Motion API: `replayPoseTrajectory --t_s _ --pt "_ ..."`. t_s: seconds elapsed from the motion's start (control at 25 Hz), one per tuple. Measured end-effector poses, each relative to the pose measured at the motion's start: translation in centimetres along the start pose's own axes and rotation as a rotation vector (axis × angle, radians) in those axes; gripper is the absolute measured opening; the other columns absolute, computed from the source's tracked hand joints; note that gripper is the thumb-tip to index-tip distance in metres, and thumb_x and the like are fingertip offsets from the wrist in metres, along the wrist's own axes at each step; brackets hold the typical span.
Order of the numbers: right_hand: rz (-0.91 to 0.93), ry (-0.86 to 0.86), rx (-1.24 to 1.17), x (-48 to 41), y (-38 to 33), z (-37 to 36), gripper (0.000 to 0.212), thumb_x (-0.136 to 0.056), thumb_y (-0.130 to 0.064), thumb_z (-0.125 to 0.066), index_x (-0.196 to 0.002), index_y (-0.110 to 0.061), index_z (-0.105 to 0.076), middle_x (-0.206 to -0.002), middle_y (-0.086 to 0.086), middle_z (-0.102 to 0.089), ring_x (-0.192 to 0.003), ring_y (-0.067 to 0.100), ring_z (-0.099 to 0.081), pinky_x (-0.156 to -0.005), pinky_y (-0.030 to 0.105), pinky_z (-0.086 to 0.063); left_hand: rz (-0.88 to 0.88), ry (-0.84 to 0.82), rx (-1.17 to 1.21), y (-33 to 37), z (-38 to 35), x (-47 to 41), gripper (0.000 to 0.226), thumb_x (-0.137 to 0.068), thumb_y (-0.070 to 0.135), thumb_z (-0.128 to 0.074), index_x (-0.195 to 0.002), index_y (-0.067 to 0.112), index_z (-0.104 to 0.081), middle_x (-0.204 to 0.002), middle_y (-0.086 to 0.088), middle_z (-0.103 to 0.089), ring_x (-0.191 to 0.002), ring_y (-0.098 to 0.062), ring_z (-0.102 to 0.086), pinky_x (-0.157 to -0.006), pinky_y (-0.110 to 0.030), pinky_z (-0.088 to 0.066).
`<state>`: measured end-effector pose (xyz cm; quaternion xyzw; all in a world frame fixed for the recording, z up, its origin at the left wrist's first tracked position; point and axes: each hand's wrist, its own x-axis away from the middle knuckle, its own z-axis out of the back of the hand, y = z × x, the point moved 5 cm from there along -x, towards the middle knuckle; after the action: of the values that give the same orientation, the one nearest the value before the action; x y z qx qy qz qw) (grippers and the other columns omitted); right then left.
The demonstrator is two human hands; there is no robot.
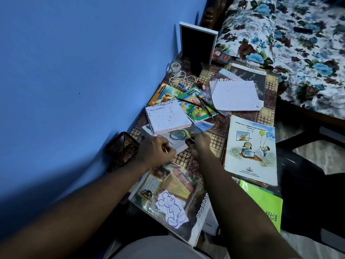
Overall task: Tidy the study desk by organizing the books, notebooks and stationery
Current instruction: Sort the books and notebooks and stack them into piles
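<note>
Cluttered desk (214, 141) against blue wall. Left hand (156, 152) fisted, contents unclear; right hand (198, 144) pinched on thin stick mid-frame. Risk: elbows nudging ICT textbook (250, 152) off right edge.

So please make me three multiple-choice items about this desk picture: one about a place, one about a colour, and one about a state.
1. Where do the red pencils lie?
A. on the rainbow-cover notebook
B. inside the dark pen holder
C. on the bed

2. What colour is the wall beside the desk?
A. white
B. blue
C. yellow

3. How is the small handwritten notebook lying?
A. closed, cover up
B. standing upright
C. with a written page facing up

Answers:
1. A: the pencils rest across its cover, their tips running past its edge.
2. B: the whole wall is blue.
3. C: its handwritten lines face up.
</note>
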<state>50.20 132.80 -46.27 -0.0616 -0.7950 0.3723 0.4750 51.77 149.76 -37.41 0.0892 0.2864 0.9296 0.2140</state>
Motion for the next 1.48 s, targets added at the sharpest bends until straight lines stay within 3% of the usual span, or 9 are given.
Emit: replayPoseTrajectory --t_s 0.08,0.28,0.6,0.72,0.88,1.04,1.24,1.36,1.48 --pt "-0.007 0.032 -0.018 0.4 -0.7 0.7 0.038 -0.085 0.020 -0.044 -0.121 0.010 -0.047 -0.104 0.027 -0.058 -0.074 0.031 -0.060 -0.050 0.031 -0.053 0.104 0.052 0.112 -0.7 0.5 -0.4 0.026 -0.071 0.036 -0.066 -0.059 0.014 -0.062 -0.055 0.003 -0.063 -0.052 -0.012 -0.059 -0.054 -0.019 -0.046" --pt "0.010 0.051 -0.041 1.7 -3.3 2.2 0.021 -0.084 0.020 -0.046 -0.076 0.001 -0.051 -0.071 0.016 -0.052 -0.059 0.024 -0.052 -0.047 0.030 -0.044 0.298 0.248 0.293 -1.5 1.9 -1.7 0.026 -0.082 0.026 -0.064 -0.062 0.011 -0.056 -0.061 -0.001 -0.058 -0.057 -0.016 -0.051 -0.057 -0.026 -0.039" --pt "0.083 0.128 0.017 3.6 -7.5 3.4 0.015 -0.094 0.004 -0.044 -0.099 0.006 -0.058 -0.080 0.018 -0.060 -0.064 0.027 -0.060 -0.050 0.033 -0.055 0.272 0.228 0.278 0.7 1.1 -4.0 0.013 -0.082 0.029 -0.066 -0.082 0.017 -0.061 -0.077 -0.001 -0.062 -0.076 -0.022 -0.061 -0.064 -0.028 -0.045" --pt "0.070 0.161 0.014 4.1 -8.5 4.1 0.018 -0.094 0.004 -0.045 -0.084 0.008 -0.060 -0.073 0.017 -0.061 -0.062 0.027 -0.062 -0.068 0.041 -0.060 0.292 0.198 0.197 1.1 0.8 -4.7 0.019 -0.079 0.036 -0.065 -0.089 0.021 -0.062 -0.093 -0.005 -0.063 -0.088 -0.025 -0.060 -0.074 -0.034 -0.050" --pt "0.210 0.194 0.064 5.3 -10.4 4.8 0.014 -0.087 0.007 -0.049 -0.090 0.009 -0.063 -0.071 0.018 -0.059 -0.055 0.029 -0.059 -0.049 0.034 -0.054 0.415 0.023 0.100 1.8 0.6 -5.4 0.035 -0.070 0.056 -0.062 -0.092 0.029 -0.061 -0.104 -0.001 -0.061 -0.101 -0.025 -0.057 -0.093 -0.043 -0.047" --pt "0.341 0.190 0.067 6.7 -12.8 5.8 0.016 -0.080 0.005 -0.048 -0.071 -0.004 -0.057 -0.072 0.015 -0.054 -0.063 0.025 -0.052 -0.055 0.035 -0.047 0.431 -0.302 0.182 3.6 -0.1 -6.2 0.042 -0.082 0.052 -0.062 -0.093 0.011 -0.063 -0.099 -0.010 -0.060 -0.079 -0.022 -0.054 -0.069 -0.029 -0.039" --pt "0.333 0.062 -0.075 7.9 -15.2 7.7 0.009 -0.077 0.001 -0.052 -0.075 -0.007 -0.056 -0.072 0.012 -0.053 -0.062 0.023 -0.048 -0.053 0.030 -0.039 0.387 -0.476 0.289 6.6 0.8 -5.9 0.074 -0.075 0.064 -0.062 -0.129 0.014 -0.058 -0.140 -0.014 -0.047 -0.113 -0.029 -0.051 -0.088 -0.033 -0.040" --pt "0.302 -0.076 0.017 7.6 -15.1 8.5 0.012 -0.076 -0.008 -0.056 -0.088 -0.007 -0.059 -0.078 0.013 -0.059 -0.064 0.024 -0.053 -0.057 0.029 -0.044 0.409 -0.486 0.577 8.9 0.8 -4.8 0.035 -0.091 0.047 -0.056 -0.104 0.016 -0.066 -0.105 -0.008 -0.072 -0.084 -0.020 -0.066 -0.076 -0.023 -0.048" --pt "0.290 -0.182 0.271 7.2 -14.3 8.9 0.019 -0.072 -0.014 -0.059 -0.089 -0.009 -0.063 -0.083 0.012 -0.060 -0.069 0.025 -0.054 -0.062 0.035 -0.041 0.492 -0.382 0.929 9.8 0.9 -3.2 0.015 -0.091 0.024 -0.058 -0.086 0.013 -0.067 -0.074 -0.003 -0.070 -0.058 -0.016 -0.065 -0.051 -0.016 -0.051"
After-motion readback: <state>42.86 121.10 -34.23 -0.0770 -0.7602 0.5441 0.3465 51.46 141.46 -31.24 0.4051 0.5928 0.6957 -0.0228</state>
